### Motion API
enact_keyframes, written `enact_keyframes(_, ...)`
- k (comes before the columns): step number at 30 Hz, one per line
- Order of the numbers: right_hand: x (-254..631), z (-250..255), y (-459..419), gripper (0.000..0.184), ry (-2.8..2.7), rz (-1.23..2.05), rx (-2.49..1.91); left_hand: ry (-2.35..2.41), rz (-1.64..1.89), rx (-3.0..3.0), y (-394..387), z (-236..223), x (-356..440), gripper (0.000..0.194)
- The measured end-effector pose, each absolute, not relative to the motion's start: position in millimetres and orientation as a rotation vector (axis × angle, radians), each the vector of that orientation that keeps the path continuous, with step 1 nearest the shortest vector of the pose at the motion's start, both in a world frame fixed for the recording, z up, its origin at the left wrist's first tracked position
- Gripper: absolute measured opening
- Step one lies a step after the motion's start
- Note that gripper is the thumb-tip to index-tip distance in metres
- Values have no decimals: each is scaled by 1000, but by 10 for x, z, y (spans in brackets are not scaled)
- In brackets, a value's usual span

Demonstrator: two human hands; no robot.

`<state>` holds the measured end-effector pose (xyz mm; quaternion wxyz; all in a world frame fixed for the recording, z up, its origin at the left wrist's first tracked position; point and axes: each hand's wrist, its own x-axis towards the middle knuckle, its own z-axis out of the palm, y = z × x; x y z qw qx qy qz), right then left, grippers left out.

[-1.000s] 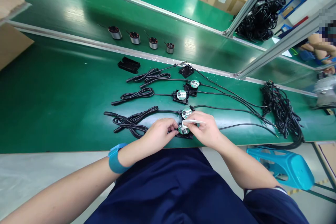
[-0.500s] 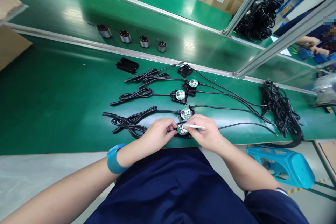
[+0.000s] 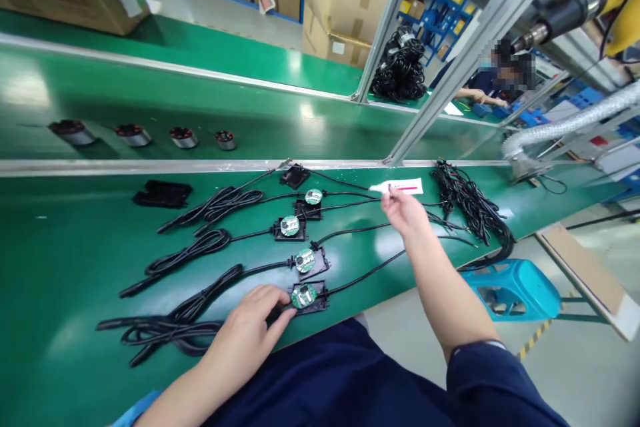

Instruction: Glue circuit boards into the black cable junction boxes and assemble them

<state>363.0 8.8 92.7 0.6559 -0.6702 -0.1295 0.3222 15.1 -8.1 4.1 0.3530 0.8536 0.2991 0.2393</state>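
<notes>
My left hand [image 3: 257,323] is at the near edge of the bench, thumb and fingers closed round the black cable at the left side of the nearest round green circuit board [image 3: 303,296]. That board rests on a black plastic case half [image 3: 319,300]. Farther right and back, my right hand [image 3: 406,208] pinches a white tube [image 3: 407,186] with red print, its narrow tip pointing left. Behind the nearest board, more boards sit on case halves: one board [image 3: 305,260], another [image 3: 289,225] and a third [image 3: 313,197]. Coiled black cables [image 3: 200,300] run out to their left.
An open black case part [image 3: 163,194] lies back left. Several metal motor parts [image 3: 133,135] stand beyond the aluminium rail [image 3: 225,165]. A cable bundle [image 3: 467,203] lies at right, above a blue stool [image 3: 515,290]. A yellow-handled tool [image 3: 575,10] hangs upper right. A co-worker's hands [image 3: 485,97] are far back.
My right hand has moved from the nearest board to the back right, with the white item in it. My left hand stays by that board. The view has tilted up and turned right.
</notes>
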Motion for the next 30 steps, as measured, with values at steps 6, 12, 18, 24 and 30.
enact_keyframes(6, 4544, 777, 889, 14, -89, 582, -1773, 727, 488, 2381, -158, 131, 90, 21)
enact_keyframes(12, 4630, 641, 863, 19, -224, 437, -2022, 736, 470, 2421, -193, 149, 92, 13)
enact_keyframes(18, 3537, 658, -320, 19, -1501, 440, -1830, 712, 625, 2418, -214, 285, 172, 6)
enact_keyframes(24, 2642, 344, -1102, 16, -2106, 518, -1545, 699, 643, 2419, -201, 394, 197, 9)
enact_keyframes(30, 2533, 332, -1254, 23, -1998, 422, -1615, 780, 459, 2385, -112, 465, 241, 24)
